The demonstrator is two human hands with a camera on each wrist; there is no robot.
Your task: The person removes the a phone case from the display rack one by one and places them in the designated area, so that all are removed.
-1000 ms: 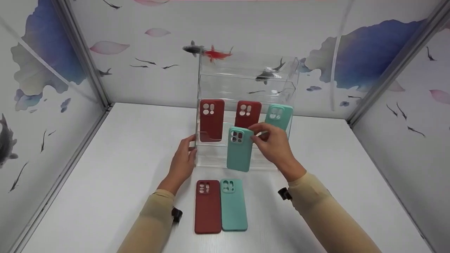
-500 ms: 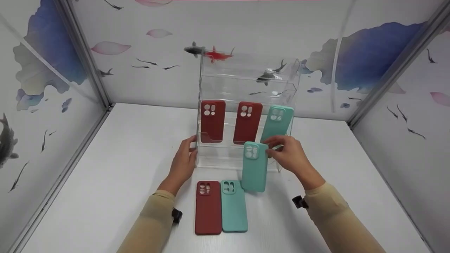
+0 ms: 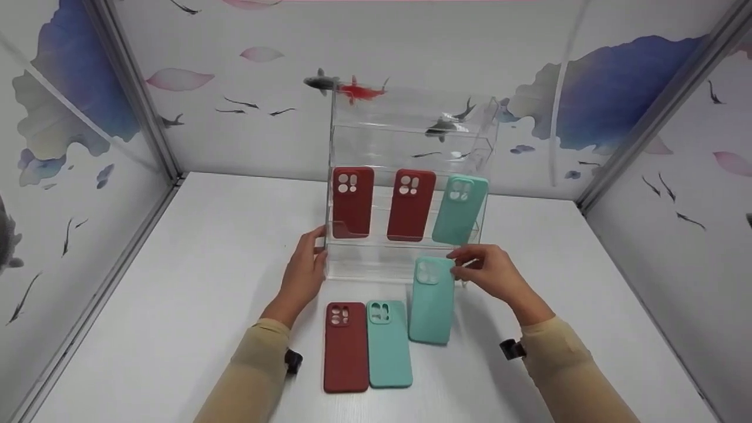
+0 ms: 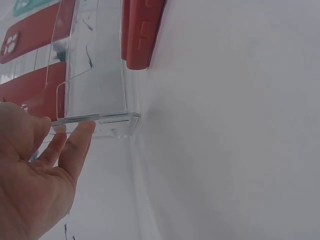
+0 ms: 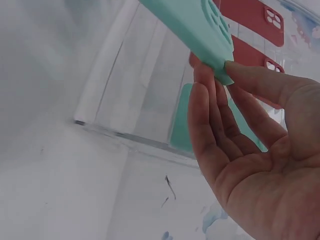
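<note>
Covering walls (image 3: 411, 35): fish print; wht table (image 3: 205, 247)

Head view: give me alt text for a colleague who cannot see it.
A right hand pinches the top corner of a teal phone case in front of a clear acrylic stand, while the left hand rests against the stand's left edge. The stand holds two red cases and one teal; a red case and teal case lie on the white table.

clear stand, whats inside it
Inside the clear stand: two red cases and one teal case leaning upright. Upper tiers look bare; nothing seems hidden.
</note>
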